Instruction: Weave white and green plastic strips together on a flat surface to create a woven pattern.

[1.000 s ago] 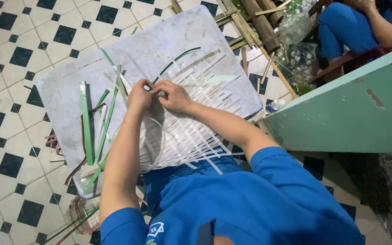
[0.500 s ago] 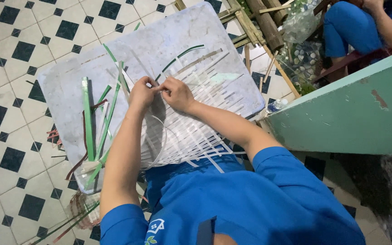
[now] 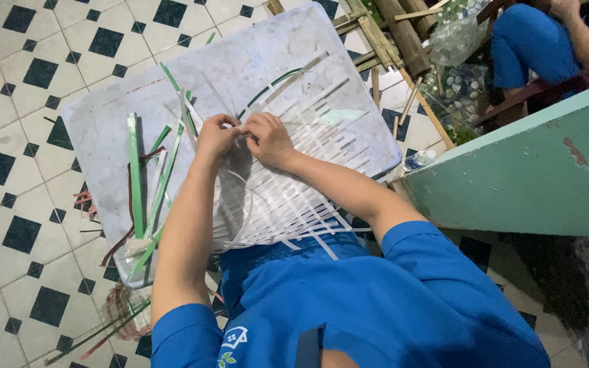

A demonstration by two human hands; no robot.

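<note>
you are pinching a white strip (image 3: 241,127) between your left hand (image 3: 216,138) and right hand (image 3: 267,138), both grips closed on it at the far edge of the woven white mat (image 3: 288,197). the mat is lying on the pale grey surface (image 3: 240,68), reaching over its near edge toward your lap, with loose green strips (image 3: 134,174) lying just left of your left forearm.

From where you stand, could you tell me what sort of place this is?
Probably a home or small craft workspace for hand weaving. Both hands, left hand and right hand, work a mat of white strips on a pale board over a black-and-white tiled floor, with bamboo poles stacked nearby.
</note>
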